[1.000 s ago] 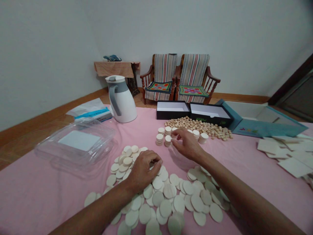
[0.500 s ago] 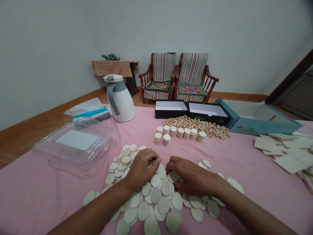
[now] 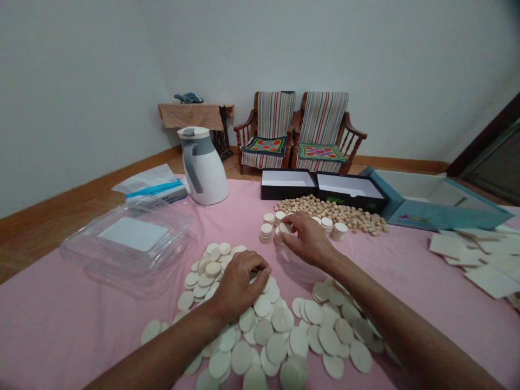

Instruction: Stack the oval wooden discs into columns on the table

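Observation:
My right hand (image 3: pixel 305 238) pinches a pale round wooden disc (image 3: pixel 286 228) over a short disc stack (image 3: pixel 278 236). Beside it stands another low stack (image 3: pixel 266 233), and more stacks (image 3: pixel 338 232) line up behind and to the right. My left hand (image 3: pixel 244 281) rests on the loose pile of discs (image 3: pixel 264 331), its fingers curled in against the thumb. Pale wood shows in that grip, but I cannot tell whether it is held or lies behind. A second heap of discs (image 3: pixel 330 338) spreads below my right forearm.
Small wooden pieces (image 3: pixel 325 207) lie heaped behind the stacks, before two black trays (image 3: pixel 286 193). At right are a blue box (image 3: pixel 447 213) and square wooden sheets (image 3: pixel 489 275). A white jug (image 3: pixel 213 181) and a clear plastic container (image 3: pixel 136 265) stand left on the pink cloth (image 3: pixel 97 336).
My right hand has moved from the loose discs forward to the stacks, carrying a disc. My left hand stays on the pile. The view has shifted slightly.

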`<state>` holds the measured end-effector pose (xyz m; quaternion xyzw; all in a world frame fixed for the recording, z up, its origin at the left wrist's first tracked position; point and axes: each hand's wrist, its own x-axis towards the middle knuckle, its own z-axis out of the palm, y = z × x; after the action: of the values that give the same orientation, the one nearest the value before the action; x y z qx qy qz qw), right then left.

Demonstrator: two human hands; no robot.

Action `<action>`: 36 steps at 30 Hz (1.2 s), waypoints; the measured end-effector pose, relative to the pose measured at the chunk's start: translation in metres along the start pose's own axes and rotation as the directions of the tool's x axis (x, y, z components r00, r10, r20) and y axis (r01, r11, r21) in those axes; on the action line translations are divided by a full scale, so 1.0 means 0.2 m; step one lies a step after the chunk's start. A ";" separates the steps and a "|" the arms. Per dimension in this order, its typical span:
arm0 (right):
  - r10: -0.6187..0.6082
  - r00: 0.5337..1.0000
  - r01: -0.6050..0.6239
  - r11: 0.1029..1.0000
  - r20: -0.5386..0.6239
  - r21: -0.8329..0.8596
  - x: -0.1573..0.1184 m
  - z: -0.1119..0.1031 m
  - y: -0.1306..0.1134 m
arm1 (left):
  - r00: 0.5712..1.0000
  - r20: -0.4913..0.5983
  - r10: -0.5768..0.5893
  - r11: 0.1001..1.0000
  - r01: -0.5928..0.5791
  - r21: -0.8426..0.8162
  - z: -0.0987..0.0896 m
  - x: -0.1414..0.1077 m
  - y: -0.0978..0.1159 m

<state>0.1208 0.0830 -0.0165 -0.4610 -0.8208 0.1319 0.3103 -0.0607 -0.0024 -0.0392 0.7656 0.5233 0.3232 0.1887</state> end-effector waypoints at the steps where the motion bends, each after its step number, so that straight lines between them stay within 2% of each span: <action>1: 0.001 1.000 -0.001 1.000 -0.008 -0.017 0.01 0.01 0.01 | 1.000 0.003 -0.002 1.000 0.002 -0.001 0.00 0.00 0.00; 6: 0.016 0.999 -0.017 0.999 -0.033 -0.035 0.01 0.03 0.04 | 1.000 0.008 -0.006 1.000 0.006 -0.007 0.00 -0.01 0.00; 20: 0.045 0.998 -0.040 0.995 0.052 -0.095 0.01 0.08 0.04 | 1.000 0.013 0.000 1.000 0.000 0.000 0.00 0.00 0.00; 25: 0.022 0.997 -0.024 0.999 -0.071 -0.038 -0.01 0.00 0.04 | 1.000 0.010 -0.005 1.000 0.005 -0.005 0.00 0.00 -0.01; 27: 0.042 0.997 -0.044 0.998 -0.069 -0.037 -0.04 -0.06 0.04 | 1.000 0.012 -0.006 1.000 0.006 -0.002 0.00 0.00 -0.01; 28: 0.057 0.998 -0.058 0.997 -0.018 -0.047 -0.06 -0.09 0.04 | 1.000 0.014 -0.008 1.000 0.008 0.001 0.00 0.00 -0.01; 30: 0.077 0.980 -0.066 0.996 0.185 -0.068 -0.11 -0.16 0.04 | 1.000 0.020 -0.011 1.000 0.011 0.010 0.01 0.00 -0.01; 31: 0.079 0.946 -0.059 0.996 0.313 -0.073 -0.15 -0.18 0.03 | 1.000 0.023 -0.011 1.000 0.011 0.013 0.01 0.00 -0.01; 33: 0.051 0.841 -0.027 0.998 0.538 -0.053 -0.22 -0.22 0.03 | 1.000 0.027 -0.010 1.000 0.009 0.015 0.01 0.00 -0.01; 35: 0.003 0.761 0.018 1.000 0.648 -0.026 -0.29 -0.24 0.02 | 1.000 0.026 -0.013 1.000 0.012 0.012 0.01 0.00 -0.01; 36: -0.014 0.743 0.038 0.999 0.669 -0.021 -0.31 -0.25 0.02 | 1.000 0.023 -0.015 1.000 0.014 0.012 0.01 0.00 -0.01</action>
<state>0.1781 0.0287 -0.0039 -0.3767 -0.8859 0.2705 -0.0101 -0.0607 -0.0005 -0.0425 0.7665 0.5285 0.3098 0.1927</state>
